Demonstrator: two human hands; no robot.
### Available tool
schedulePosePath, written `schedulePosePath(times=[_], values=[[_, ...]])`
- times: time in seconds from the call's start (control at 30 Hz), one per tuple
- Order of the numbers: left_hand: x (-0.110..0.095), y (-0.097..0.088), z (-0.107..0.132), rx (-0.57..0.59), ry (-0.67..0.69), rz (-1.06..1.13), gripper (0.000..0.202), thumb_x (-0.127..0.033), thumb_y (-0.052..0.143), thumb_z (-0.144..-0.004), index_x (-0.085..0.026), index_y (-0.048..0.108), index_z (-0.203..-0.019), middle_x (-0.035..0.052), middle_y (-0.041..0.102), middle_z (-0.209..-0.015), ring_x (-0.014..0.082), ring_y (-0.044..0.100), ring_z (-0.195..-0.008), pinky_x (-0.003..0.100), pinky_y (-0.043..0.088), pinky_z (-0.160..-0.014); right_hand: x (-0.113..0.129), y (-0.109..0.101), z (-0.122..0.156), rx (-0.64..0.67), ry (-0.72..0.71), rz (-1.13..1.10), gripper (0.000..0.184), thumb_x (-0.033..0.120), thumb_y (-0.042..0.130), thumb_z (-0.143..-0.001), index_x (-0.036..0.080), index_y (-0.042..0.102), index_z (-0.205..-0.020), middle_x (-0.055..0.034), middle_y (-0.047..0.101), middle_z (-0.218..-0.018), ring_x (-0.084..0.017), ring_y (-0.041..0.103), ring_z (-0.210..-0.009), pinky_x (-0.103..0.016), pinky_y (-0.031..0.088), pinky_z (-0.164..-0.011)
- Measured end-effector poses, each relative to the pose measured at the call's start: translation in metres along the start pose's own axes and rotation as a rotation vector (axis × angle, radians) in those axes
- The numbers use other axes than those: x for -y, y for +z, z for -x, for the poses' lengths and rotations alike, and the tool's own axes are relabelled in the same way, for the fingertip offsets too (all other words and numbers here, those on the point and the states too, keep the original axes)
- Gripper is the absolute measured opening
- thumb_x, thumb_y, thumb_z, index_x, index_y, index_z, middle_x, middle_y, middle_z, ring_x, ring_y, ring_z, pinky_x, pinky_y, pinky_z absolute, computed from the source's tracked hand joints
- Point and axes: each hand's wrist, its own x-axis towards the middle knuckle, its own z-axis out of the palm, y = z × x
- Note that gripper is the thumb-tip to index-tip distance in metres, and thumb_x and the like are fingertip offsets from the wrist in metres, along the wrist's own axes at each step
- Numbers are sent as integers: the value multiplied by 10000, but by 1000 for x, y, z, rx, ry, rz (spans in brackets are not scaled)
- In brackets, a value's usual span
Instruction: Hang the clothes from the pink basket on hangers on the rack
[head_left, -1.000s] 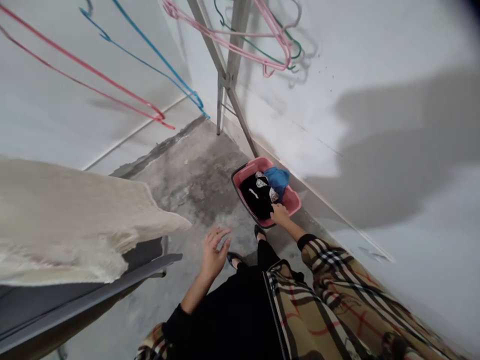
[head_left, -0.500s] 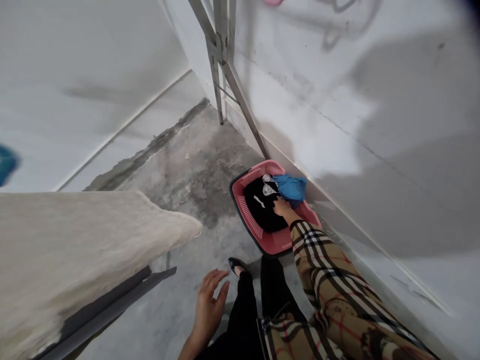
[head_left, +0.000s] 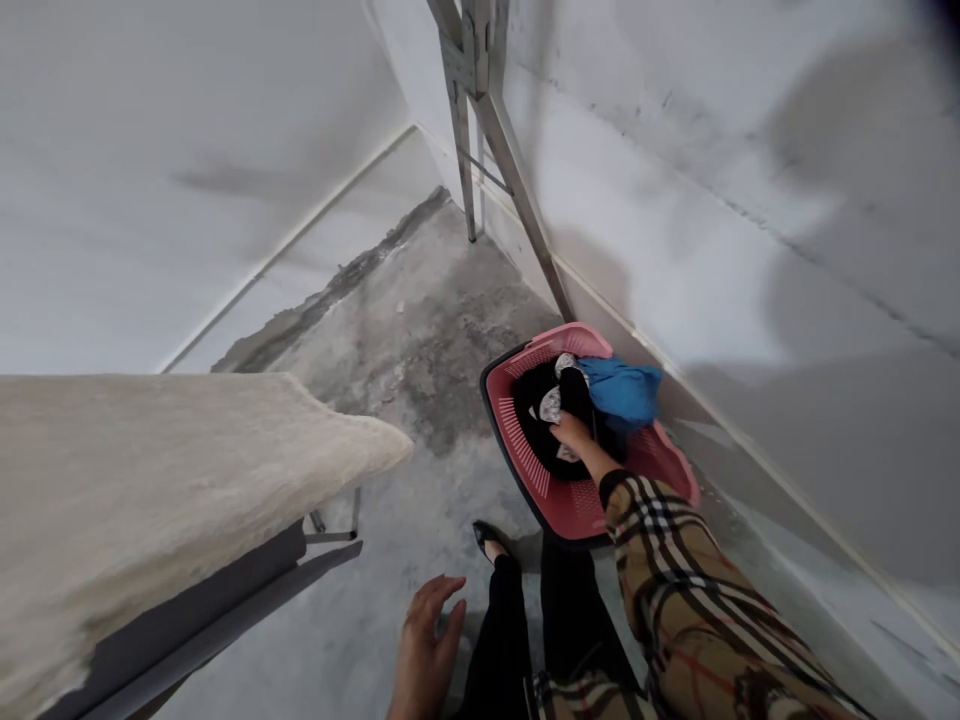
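A pink laundry basket (head_left: 525, 450) stands on the concrete floor against the right wall. Inside lie a black garment (head_left: 541, 405) with white marks and a blue cloth (head_left: 622, 392) draped over the far rim. My right hand (head_left: 571, 432), in a plaid sleeve, reaches into the basket and its fingers are closed on the black garment, lifting a fold. My left hand (head_left: 426, 650) hangs low beside my leg with fingers spread, holding nothing.
A cream fuzzy cover (head_left: 150, 480) lies over a grey board (head_left: 210, 620) at the left. A metal rack's legs (head_left: 495, 140) stand in the corner behind the basket. White walls close in on both sides. My black shoe (head_left: 491, 540) is near the basket.
The view tilted down, so the hangers left the frame. My right hand went deeper into the basket and gripped the black garment. My left hand dropped lower.
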Motion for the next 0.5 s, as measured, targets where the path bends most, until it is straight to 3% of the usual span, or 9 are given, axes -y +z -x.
schedulePosePath(times=[0.2,0.3,0.37,0.5], values=[[-39,-1,-9,138,-92,286,424,-479,635,-779,-212,686,-1105,108,735,-1016,257,689,-990,433,545,-917,43,9,99,61,-309,-193,285,300,595,-872,161,652,-1115,-46,696,-1050,-210,630,-922,-284,502,-759],[-72,-7,-14,229,-157,567,624,-541,687,-730,-179,595,-1230,133,701,-1093,248,683,-977,400,556,-867,60,7,158,93,-458,-229,290,353,580,-910,170,626,-1130,-55,647,-1131,-202,623,-949,-330,530,-800],[-94,-16,-14,325,-206,731,620,-558,674,-749,-173,581,-1226,137,671,-1151,246,668,-997,362,560,-811,70,4,194,121,-539,-227,314,370,569,-927,164,599,-1162,-69,608,-1176,-205,614,-990,-377,536,-842],[-124,-39,-12,511,-403,935,538,-521,689,-758,-135,612,-1125,106,712,-938,237,685,-860,281,532,-632,89,-3,250,179,-658,-192,313,372,571,-928,178,586,-1174,-72,595,-1182,-202,608,-1011,-381,533,-850]])
